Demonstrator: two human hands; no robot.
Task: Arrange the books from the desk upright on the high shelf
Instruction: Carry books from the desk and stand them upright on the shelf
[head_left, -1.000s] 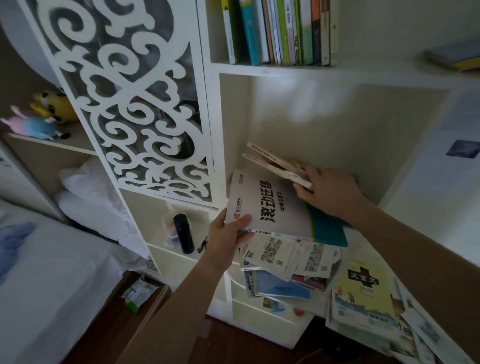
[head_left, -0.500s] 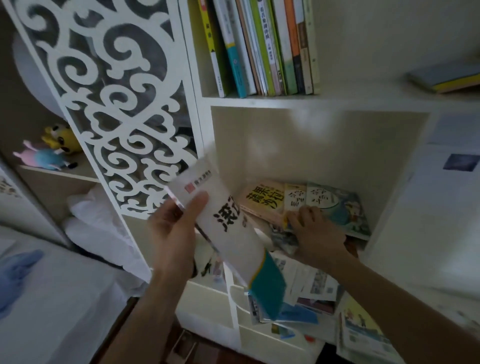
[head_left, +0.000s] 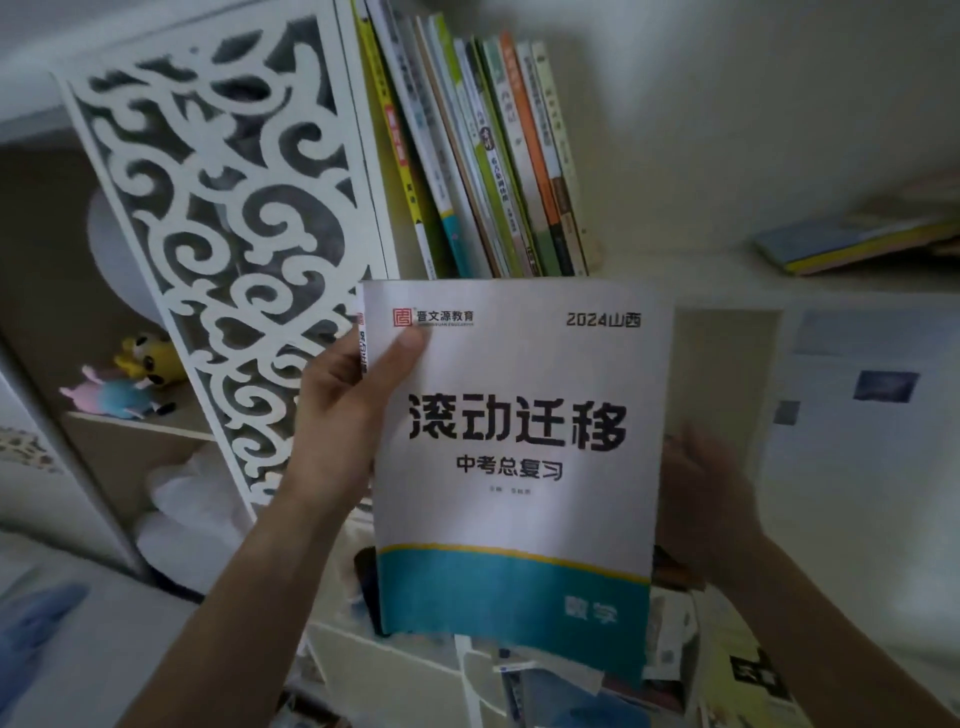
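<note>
A white workbook (head_left: 514, 457) with black characters and a teal band at the bottom is held upright in front of me. My left hand (head_left: 345, 415) grips its spine edge, thumb on the front cover near the top left. My right hand (head_left: 701, 504) is blurred beside the book's right edge, fingers spread, holding nothing that I can see. Above the book, the high shelf (head_left: 675, 280) carries a row of books (head_left: 483, 156) leaning to the left. More books and papers (head_left: 737, 670) lie on the desk below, mostly hidden by the workbook.
A white fretwork panel (head_left: 223, 234) stands left of the shelf. Flat books (head_left: 852, 244) lie at the shelf's right end. Plush toys (head_left: 124, 384) sit on a lower left shelf. A white wall with a poster (head_left: 883, 389) is to the right.
My left hand has lifted the workbook and turned its cover to face me, just under the high shelf. My right hand has left the books in the lower compartment and come up beside it.
</note>
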